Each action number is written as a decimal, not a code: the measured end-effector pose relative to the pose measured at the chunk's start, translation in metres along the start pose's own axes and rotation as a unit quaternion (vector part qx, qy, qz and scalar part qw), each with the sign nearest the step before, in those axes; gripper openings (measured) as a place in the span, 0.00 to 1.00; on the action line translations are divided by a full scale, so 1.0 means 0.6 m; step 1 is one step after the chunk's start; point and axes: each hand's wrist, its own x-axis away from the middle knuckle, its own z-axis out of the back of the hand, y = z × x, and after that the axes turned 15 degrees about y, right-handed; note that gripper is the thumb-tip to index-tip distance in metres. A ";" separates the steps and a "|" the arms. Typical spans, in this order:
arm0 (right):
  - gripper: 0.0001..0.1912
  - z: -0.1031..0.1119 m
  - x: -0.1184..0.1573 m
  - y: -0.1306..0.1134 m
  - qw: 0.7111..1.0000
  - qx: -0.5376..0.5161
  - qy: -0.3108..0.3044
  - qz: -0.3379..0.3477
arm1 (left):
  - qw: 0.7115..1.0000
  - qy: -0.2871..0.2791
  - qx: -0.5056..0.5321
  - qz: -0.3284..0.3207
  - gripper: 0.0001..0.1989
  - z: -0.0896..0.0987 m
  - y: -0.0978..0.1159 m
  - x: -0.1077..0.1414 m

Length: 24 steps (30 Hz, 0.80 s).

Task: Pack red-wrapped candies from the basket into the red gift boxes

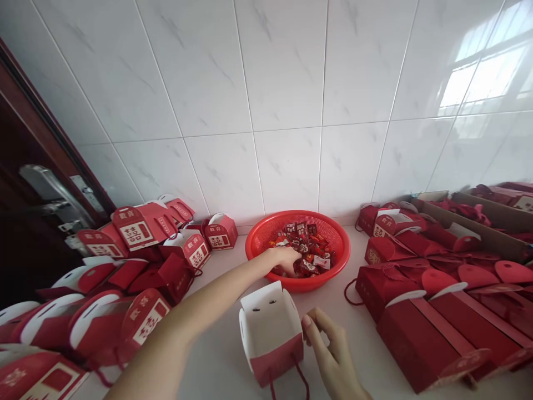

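Observation:
My left hand (287, 260) reaches into a red plastic colander (256, 233) of wrapped candies (308, 244). Its fingertips are down among the wrappers, so I cannot see whether they grip anything. In front of the colander, an open red gift box (278, 355) stands on the white surface with its white inside facing up. No contents show in it, and a dark red cord handle hangs at its near side. My right hand (331, 347) is at the box's right edge, with the thumb and curled fingers closed on that side.
Several red gift boxes (137, 228) with gold and white lettering are piled on the left, near a dark door with a metal handle (52, 186). More red boxes (428, 333) crowd the right side, beside a cardboard carton (495, 230). A tiled wall (287, 100) rises behind.

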 end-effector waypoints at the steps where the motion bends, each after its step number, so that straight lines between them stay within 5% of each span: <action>1: 0.25 0.000 0.001 0.002 1.000 0.002 -0.006 0.004 | 1.000 -0.009 0.009 -0.002 0.24 -0.003 -0.002 -0.001; 6: 0.24 0.000 0.005 0.005 1.000 0.011 -0.025 0.013 | 0.998 -0.019 0.058 -0.011 0.18 -0.009 -0.018 -0.006; 16: 0.24 0.002 -0.003 -0.007 0.998 0.021 0.006 0.050 | 0.968 0.137 0.211 0.001 0.20 -0.004 -0.034 -0.018; 24: 0.26 0.004 -0.014 -0.008 0.997 0.035 0.028 0.057 | 0.922 0.176 0.345 0.018 0.19 0.018 -0.029 0.010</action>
